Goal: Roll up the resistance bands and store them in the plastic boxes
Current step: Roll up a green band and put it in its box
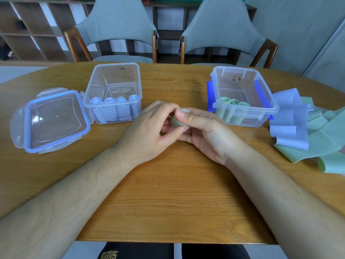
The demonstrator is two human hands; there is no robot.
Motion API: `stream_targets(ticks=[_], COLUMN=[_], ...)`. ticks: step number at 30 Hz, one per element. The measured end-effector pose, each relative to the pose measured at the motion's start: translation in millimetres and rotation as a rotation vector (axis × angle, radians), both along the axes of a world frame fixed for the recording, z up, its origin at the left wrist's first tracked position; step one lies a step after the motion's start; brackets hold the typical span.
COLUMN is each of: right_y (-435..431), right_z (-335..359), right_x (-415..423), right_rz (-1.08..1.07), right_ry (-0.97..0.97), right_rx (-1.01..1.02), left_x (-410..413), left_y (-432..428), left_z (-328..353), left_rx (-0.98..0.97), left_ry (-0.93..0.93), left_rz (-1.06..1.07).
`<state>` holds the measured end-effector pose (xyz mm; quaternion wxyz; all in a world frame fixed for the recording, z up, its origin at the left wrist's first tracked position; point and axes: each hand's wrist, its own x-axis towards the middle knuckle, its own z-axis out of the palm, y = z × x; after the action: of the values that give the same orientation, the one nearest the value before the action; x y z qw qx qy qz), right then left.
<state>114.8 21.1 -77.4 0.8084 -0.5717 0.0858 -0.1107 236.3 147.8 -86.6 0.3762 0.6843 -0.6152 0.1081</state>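
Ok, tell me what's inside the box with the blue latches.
Three rolled green bands stand against the box's near wall; the floor behind them looks bare. The right hand partly covers the near left corner, so anything there is hidden.

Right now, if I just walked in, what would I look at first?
Probably the two hands in the middle of the table: the left hand and right hand both pinch a small rolled green band. Behind them stand two clear boxes, the left box holding purple rolls, the right box holding green rolls. A loose heap of bands lies at the far right.
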Motion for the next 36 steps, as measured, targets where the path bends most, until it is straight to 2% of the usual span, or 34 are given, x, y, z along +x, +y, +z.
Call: stream_targets(ticks=[1,3,5,8,12,18,22,32,36], right_y=[2,4,0,-11,-5,9,11,10,11], right_z=[-1,-4,-6,-9,-14,-17,-18,-17,-16], right_x=[1,3,2,-3,2,8,9,9,9], right_rz=[-0.033,-0.162,-0.251,-0.286,-0.343,-0.282,-0.300,-0.362,-0.403], right_ry=[0.017,0.016,-0.087,-0.137,-0.048,-0.072,-0.154,-0.174,-0.165], right_rx=[-0.064,-0.344,-0.591,-0.777,-0.682,-0.528,-0.599,-0.623,-0.588], left_x=[0,3,7,11,11,8,3,-1,-6], left_y=[-1,-1,1,4,3,2,0,-2,-5], left_z=[0,0,0,-2,-5,-3,-5,-5,-3], left_rx=[0.005,0.020,0.047,0.093,0.039,-0.022,-0.016,-0.057,-0.076], left_ry=[-0.004,0.001,0.067,0.198,0.450,0.355,0.362,0.325,0.474], left_rz=[0.010,0.010,-0.009,0.005,-0.023,0.007,0.012,0.017,-0.086])
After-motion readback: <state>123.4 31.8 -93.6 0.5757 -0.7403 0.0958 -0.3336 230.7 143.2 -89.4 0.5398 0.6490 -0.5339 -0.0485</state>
